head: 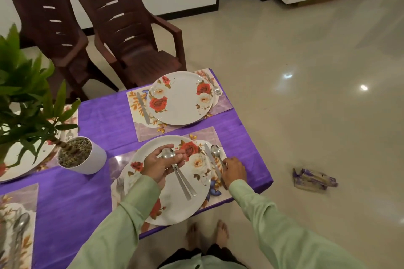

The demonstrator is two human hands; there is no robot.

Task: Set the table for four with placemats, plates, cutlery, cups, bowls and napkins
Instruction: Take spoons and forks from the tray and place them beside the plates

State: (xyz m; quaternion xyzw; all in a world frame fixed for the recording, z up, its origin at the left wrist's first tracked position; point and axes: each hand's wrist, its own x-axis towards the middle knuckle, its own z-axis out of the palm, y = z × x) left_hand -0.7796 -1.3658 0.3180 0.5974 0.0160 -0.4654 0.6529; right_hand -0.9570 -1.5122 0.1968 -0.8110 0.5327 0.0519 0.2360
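The left hand (pixel 161 165) grips the spare spoons (pixel 168 154) over the near plate (pixel 175 209), prob. for other seats, while the right hand (pixel 234 171) pinches a spoon (pixel 216 151) by its handle, laying it on the placemat (pixel 220 190) just right of the knife (pixel 210 158).

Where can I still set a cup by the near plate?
Free: cloth between pot and far placemat, and the patch left of the near placemat. Crowded: right of the near plate, with knife, spoon and right hand; left hand holds spoons over it.
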